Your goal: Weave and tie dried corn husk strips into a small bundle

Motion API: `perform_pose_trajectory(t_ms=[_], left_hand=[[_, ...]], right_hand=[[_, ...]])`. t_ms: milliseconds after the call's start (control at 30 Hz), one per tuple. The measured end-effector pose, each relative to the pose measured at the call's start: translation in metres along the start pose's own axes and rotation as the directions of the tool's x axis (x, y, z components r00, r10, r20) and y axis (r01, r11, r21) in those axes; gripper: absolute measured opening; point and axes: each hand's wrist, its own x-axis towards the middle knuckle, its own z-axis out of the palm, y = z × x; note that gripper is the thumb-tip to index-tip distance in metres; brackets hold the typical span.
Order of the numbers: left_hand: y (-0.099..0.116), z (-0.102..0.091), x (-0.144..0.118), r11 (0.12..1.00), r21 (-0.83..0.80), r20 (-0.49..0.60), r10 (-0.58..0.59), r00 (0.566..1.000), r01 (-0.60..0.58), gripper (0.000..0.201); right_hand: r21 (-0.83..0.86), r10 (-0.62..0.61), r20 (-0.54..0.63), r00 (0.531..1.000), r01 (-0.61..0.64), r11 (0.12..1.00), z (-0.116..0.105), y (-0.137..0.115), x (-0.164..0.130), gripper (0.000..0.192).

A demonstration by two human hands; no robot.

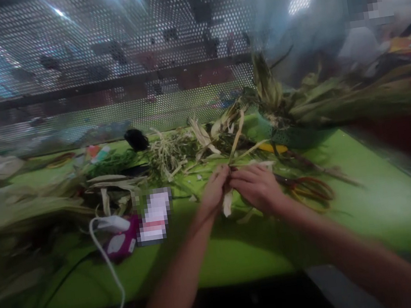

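My left hand and my right hand meet over the green table, fingertips pinched together on a dry corn husk. A pale end of the husk hangs below the fingers, and narrow strips stick up above them. Exactly how the strips are joined between the fingers is hidden. Behind the hands lie more dry husks and a tangle of pale stringy plant stems. To the right of my right hand rest orange loops that look like scissor handles.
On the left, a phone leans by a magenta power strip with a white plug and cable. Large husks cover the table's left side. A green basket stands back right; perforated metal mesh rises behind the table.
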Motion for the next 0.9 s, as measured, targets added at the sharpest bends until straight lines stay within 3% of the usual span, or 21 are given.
perform_pose_trajectory(t_ms=[67,133,267,333,433,533,667,733,800,900], left_hand=[[0.000,-0.003,0.001,1.000,-0.002,0.054,-0.019,0.998,0.020,0.025],[0.000,-0.005,0.001,0.998,0.059,0.076,-0.021,0.997,0.017,0.025],[0.002,-0.007,0.000,0.939,0.331,0.110,0.054,0.992,-0.088,0.021],[0.003,-0.006,-0.002,0.894,0.420,0.152,0.096,0.984,-0.152,0.021],[0.002,-0.004,-0.003,0.842,0.500,0.209,0.110,0.972,-0.203,0.020],[-0.001,-0.002,-0.003,0.795,0.566,0.256,0.083,0.963,-0.220,0.019],[-0.007,-0.002,-0.005,0.846,0.516,0.314,-0.038,0.949,-0.137,0.016],[-0.010,-0.002,-0.006,0.887,0.459,0.301,-0.102,0.948,-0.050,0.020],[-0.012,-0.002,-0.005,0.908,0.418,0.271,-0.148,0.951,0.023,0.023],[-0.013,-0.002,-0.002,0.945,0.315,0.177,-0.147,0.973,0.085,0.028]], right_hand=[[0.113,0.064,0.001,0.998,-0.064,0.992,-0.001,0.001,0.001,0.023],[0.257,0.239,-0.013,0.971,-0.228,0.939,-0.003,0.003,0.002,0.024],[0.471,0.621,-0.018,0.784,-0.541,0.696,-0.006,0.012,0.005,0.019],[0.507,0.680,0.014,0.733,-0.592,0.627,-0.006,0.017,0.006,0.020],[0.516,0.709,0.043,0.704,-0.623,0.587,-0.006,0.022,0.007,0.018],[0.495,0.688,0.049,0.724,-0.616,0.613,-0.006,0.023,0.007,0.013],[0.343,0.515,0.050,0.856,-0.499,0.796,-0.008,0.019,0.006,0.006],[0.300,0.438,0.075,0.896,-0.439,0.847,-0.008,0.017,0.006,0.008],[0.327,0.427,0.092,0.900,-0.432,0.840,-0.006,0.017,0.006,0.008],[0.450,0.489,0.096,0.867,-0.476,0.755,-0.007,0.019,0.007,0.012]])
